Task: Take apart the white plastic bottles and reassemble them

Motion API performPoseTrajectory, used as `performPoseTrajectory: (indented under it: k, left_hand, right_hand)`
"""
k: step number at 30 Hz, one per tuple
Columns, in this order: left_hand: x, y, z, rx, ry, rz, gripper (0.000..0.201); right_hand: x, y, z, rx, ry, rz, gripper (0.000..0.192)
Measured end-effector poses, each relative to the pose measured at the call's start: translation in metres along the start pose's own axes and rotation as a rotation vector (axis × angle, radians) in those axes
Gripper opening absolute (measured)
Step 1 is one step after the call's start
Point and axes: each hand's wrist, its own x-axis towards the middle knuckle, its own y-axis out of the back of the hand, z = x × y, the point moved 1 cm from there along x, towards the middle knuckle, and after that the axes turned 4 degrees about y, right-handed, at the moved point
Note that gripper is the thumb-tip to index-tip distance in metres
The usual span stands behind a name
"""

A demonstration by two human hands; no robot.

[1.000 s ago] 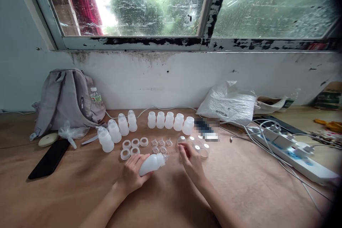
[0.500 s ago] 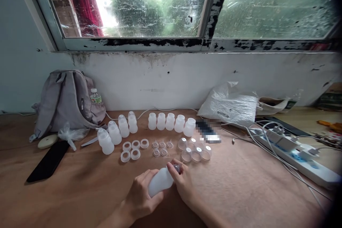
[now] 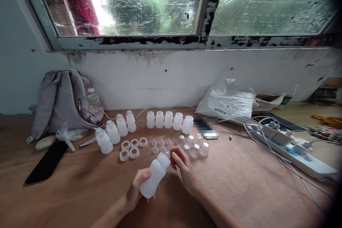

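Left hand point(image 3: 136, 189) grips the bottle point(image 3: 155, 174) body, neck tilted to 1 o'clock. Right hand point(image 3: 182, 165) fingertips pinch narrow at the mouth; keep the bottle steady and seat the piece square.

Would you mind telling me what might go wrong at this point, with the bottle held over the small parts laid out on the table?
1. The left hand grips the tilted bottle only at its base, so it may slip while the right hand works at its neck.
2. The right hand sits just before the clear domed caps and small teats; a careless move could scatter them.
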Motion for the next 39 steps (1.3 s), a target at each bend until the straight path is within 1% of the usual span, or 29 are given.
performPoseTrajectory:
  k: [3,6,8,9,11,13,16,18,21,23,25,26,28,29,31,32,33,34,35,37,39]
  left_hand:
    - [0.004,-0.002,-0.002,0.210,-0.045,0.058,0.050]
    - [0.000,-0.004,0.008,0.469,-0.191,0.110,0.045]
    - [-0.005,-0.006,0.018,0.634,-0.305,0.111,0.036]
    - [-0.007,-0.007,0.022,0.705,-0.353,0.106,0.035]
    - [-0.010,-0.008,0.027,0.818,-0.420,0.094,0.041]
    - [-0.010,-0.007,0.027,0.890,-0.450,0.103,0.044]
    - [-0.006,-0.002,0.020,0.946,-0.461,0.155,0.042]
    - [-0.004,0.001,0.017,0.964,-0.483,0.188,0.044]
    - [-0.001,0.005,0.016,0.966,-0.560,0.205,0.046]
    - [0.002,0.008,0.015,0.970,-0.591,0.228,0.041]
    - [0.007,0.012,0.012,0.980,-0.568,0.282,0.032]
    - [0.010,0.014,0.009,0.980,-0.546,0.314,0.032]
    - [0.014,0.018,0.004,0.967,-0.513,0.361,0.040]
    - [0.015,0.019,0.003,0.958,-0.517,0.382,0.049]
    - [0.013,0.020,0.003,0.965,-0.591,0.428,0.072]
    - [0.011,0.019,0.006,0.984,-0.649,0.457,0.078]
    - [0.007,0.018,0.011,1.014,-0.711,0.486,0.078]
    - [0.003,0.016,0.016,1.051,-0.770,0.511,0.073]
    - [-0.002,0.014,0.023,1.097,-0.815,0.527,0.062]
    - [-0.010,0.010,0.039,1.212,-0.854,0.539,0.040]
    - [-0.015,0.006,0.053,1.347,-0.864,0.526,0.020]
  right_hand:
    - [-0.001,0.001,-0.002,0.002,0.013,0.064,0.024]
    - [-0.001,0.001,-0.003,-0.005,0.005,0.068,0.023]
    - [0.000,0.001,-0.004,0.015,0.015,0.068,0.019]
    - [0.000,0.001,-0.004,0.028,0.022,0.070,0.016]
    - [0.001,0.001,-0.005,0.046,0.041,0.075,0.017]
    - [0.001,0.002,-0.005,0.036,0.063,0.080,0.018]
    - [0.001,0.004,-0.006,-0.012,0.104,0.104,0.016]
    - [0.002,0.006,-0.007,-0.033,0.133,0.144,0.015]
    - [0.004,0.011,-0.009,-0.050,0.153,0.232,0.014]
    - [0.005,0.013,-0.009,-0.068,0.151,0.269,0.014]
    - [0.006,0.014,-0.006,-0.099,0.145,0.270,0.013]
    - [0.005,0.014,-0.003,-0.121,0.143,0.261,0.013]
    - [0.005,0.012,0.002,-0.179,0.141,0.226,0.013]
    - [0.004,0.012,0.005,-0.211,0.143,0.206,0.013]
    - [0.004,0.010,0.010,-0.271,0.151,0.168,0.013]
    - [0.003,0.009,0.011,-0.299,0.157,0.153,0.012]
    - [0.003,0.009,0.013,-0.324,0.163,0.144,0.012]
    - [0.003,0.009,0.013,-0.347,0.172,0.137,0.012]
    - [0.003,0.009,0.014,-0.368,0.180,0.130,0.011]
    - [0.003,0.008,0.013,-0.400,0.198,0.122,0.011]
    - [0.002,0.008,0.013,-0.423,0.215,0.117,0.011]
